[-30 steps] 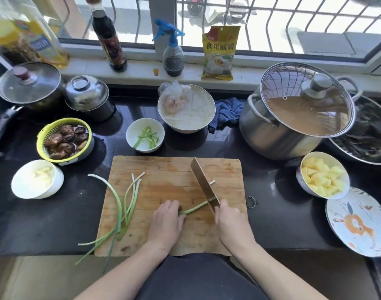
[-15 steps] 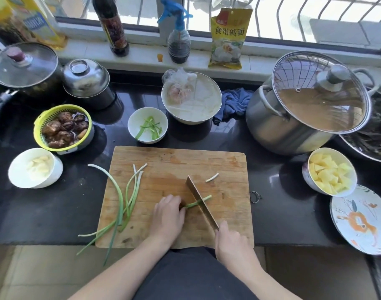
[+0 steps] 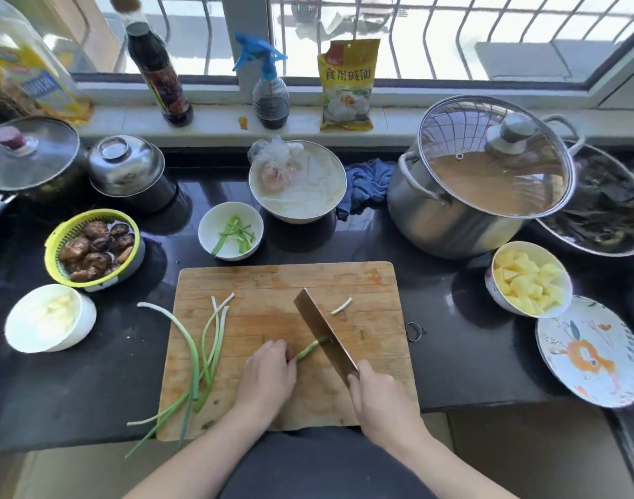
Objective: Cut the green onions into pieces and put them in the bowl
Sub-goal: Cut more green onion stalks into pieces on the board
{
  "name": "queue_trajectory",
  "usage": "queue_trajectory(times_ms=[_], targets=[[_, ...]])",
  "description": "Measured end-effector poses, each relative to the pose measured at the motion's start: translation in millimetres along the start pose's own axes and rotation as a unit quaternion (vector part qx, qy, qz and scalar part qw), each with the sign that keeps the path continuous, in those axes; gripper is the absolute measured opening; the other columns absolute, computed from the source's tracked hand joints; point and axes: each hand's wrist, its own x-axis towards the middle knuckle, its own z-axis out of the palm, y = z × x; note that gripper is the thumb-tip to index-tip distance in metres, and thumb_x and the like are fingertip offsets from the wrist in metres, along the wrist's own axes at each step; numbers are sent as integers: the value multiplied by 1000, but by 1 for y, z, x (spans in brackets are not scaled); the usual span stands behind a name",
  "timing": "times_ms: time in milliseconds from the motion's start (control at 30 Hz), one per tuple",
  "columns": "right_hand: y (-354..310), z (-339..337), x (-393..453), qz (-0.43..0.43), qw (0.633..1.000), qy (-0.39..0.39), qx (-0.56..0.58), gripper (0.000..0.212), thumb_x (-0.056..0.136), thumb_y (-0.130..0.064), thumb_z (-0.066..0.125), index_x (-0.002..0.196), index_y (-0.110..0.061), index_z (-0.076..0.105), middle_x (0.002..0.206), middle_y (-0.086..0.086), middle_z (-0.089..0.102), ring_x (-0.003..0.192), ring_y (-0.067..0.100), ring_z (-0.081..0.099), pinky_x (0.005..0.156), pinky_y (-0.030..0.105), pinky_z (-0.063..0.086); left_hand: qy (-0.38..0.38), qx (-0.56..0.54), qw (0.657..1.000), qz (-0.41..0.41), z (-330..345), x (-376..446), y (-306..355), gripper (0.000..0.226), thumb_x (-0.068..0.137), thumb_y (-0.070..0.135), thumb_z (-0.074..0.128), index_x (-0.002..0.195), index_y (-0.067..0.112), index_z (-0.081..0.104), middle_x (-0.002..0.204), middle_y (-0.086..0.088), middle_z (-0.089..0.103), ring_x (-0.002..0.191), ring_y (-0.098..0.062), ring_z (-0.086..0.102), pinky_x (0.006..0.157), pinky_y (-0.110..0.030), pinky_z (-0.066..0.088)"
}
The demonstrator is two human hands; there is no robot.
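Note:
On the wooden cutting board (image 3: pixel 272 282) my left hand (image 3: pixel 266 376) pins down a green onion stalk (image 3: pixel 308 349), its fingers curled over the stalk's near end. My right hand (image 3: pixel 378 397) grips the handle of a cleaver (image 3: pixel 320 331), whose blade crosses the stalk's far end. A cut white piece (image 3: pixel 341 306) lies to the right of the blade. Several whole green onions (image 3: pixel 200 358) lie on the board's left side, their tops hanging over the counter edge. The small white bowl (image 3: pixel 214 219) behind the board holds green onion strips (image 3: pixel 234 234).
Around the board on the black counter: a white bowl (image 3: pixel 47 318), a green basket of mushrooms (image 3: pixel 94 246), a bowl of potato cubes (image 3: pixel 528 279), a patterned plate (image 3: pixel 589 351), a lidded steel pot (image 3: pixel 477 181), and a larger white bowl (image 3: pixel 297 181). Bottles stand on the sill.
The cleaver moved left along the stalk and cut it; the stalk between my left hand and the blade is shorter now. A white piece lies apart on the board.

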Motion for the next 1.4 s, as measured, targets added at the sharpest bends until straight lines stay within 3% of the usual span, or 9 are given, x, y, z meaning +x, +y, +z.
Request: queue_trajectory(times_ms=[200, 400, 567, 733, 900, 1000, 1067, 1167, 1400], targets=[[-1, -10, 0, -26, 999, 3, -42, 23, 103, -38, 34, 85, -25, 32, 55, -6, 38, 55, 32, 42, 53, 43, 43, -13, 29, 999, -17, -1, 5, 9, 16, 92, 29, 55, 80, 26, 45, 83, 7, 48, 76, -19, 50, 67, -35, 43], [-8, -3, 4, -23, 994, -40, -94, 12, 102, -24, 35, 90, -22, 34, 74, 6, 64, 71, 38, 63, 43, 34, 22, -14, 22, 1000, -17, 1, 5, 7, 14, 91, 28, 55, 80, 24, 47, 86, 4, 52, 84, -26, 58, 73, -42, 50], [-22, 0, 11, 1, 994, -65, -91, 10, 100, -13, 39, 94, -20, 36, 80, 8, 68, 76, 37, 68, 57, 42, 51, -21, 34, 999, -5, 3, 8, 4, 14, 91, 25, 55, 81, 22, 46, 85, 4, 47, 89, -29, 58, 74, -40, 48], [-47, 0, 30, -22, 998, -25, -51, 12, 102, -11, 36, 92, -19, 36, 84, 11, 68, 79, 39, 67, 56, 39, 43, -26, 34, 999, -3, 2, 7, 4, 16, 89, 23, 56, 77, 25, 44, 80, 8, 44, 89, -28, 59, 73, -36, 46], [-39, -16, 29, -4, 1000, -13, 18, 20, 105, -31, 36, 92, -17, 41, 85, 14, 67, 81, 41, 62, 62, 43, 44, -23, 33, 998, -37, -3, -2, -11, 25, 89, 25, 55, 71, 26, 37, 76, 10, 40, 83, -25, 54, 66, -35, 38], [-15, -30, 16, 31, 996, 37, 71, 22, 104, -34, 41, 87, -21, 41, 69, 4, 61, 73, 38, 62, 60, 44, 46, -2, 81, 997, -15, -7, 0, -9, 15, 88, 33, 57, 90, 27, 43, 89, 7, 42, 92, -22, 51, 73, -35, 42], [-1, -40, 14, 64, 990, 72, 102, 23, 104, -31, 42, 83, -21, 40, 66, 3, 59, 68, 37, 59, 60, 43, 44, -3, 125, 992, 15, -6, 3, 1, 24, 89, 39, 58, 103, 26, 44, 99, 4, 44, 96, -20, 49, 78, -35, 45], [16, -53, 19, 101, 982, 91, 131, 22, 104, -30, 41, 87, -16, 46, 72, 8, 61, 71, 38, 56, 64, 44, 43, -30, 177, 982, 66, -3, 10, 16, 15, 93, 35, 56, 102, 23, 49, 103, 2, 50, 98, -22, 51, 79, -36, 44], [47, -74, 18, 147, 962, 88, 213, 24, 102, -31, 42, 81, -21, 51, 81, 5, 66, 76, 28, 60, 74, 44, 52, 16, 21, 996, 80, 5, 39, 74, 9, 96, 30, 55, 90, 23, 56, 89, 5, 60, 83, -17, 54, 73, -35, 46]])
